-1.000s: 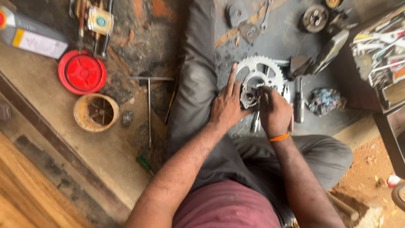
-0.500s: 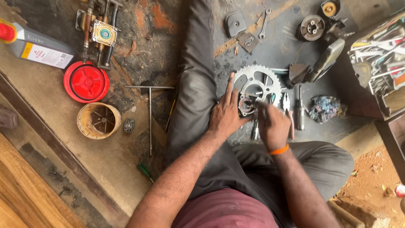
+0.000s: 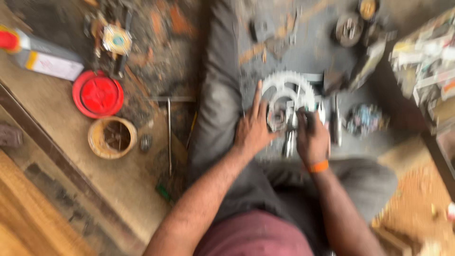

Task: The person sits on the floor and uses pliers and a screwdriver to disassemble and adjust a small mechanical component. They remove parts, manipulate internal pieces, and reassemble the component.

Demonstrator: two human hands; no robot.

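Blurred view down at a person seated on a grimy workshop floor (image 3: 156, 57). A toothed metal sprocket (image 3: 289, 87) lies on the floor between the legs. The left hand (image 3: 253, 130) presses flat on it, fingers spread. The right hand (image 3: 312, 137) is closed around a slim metal tool (image 3: 289, 140) at the hub. Seemingly working the hub fitting; next calls for steady bracing.

A repair workshop: a grimy, oil-stained floor (image 3: 156, 52) strewn with a toothed sprocket (image 3: 289, 87), metal parts, a T-handled wrench (image 3: 169, 128) and an oil bottle (image 3: 40, 57).
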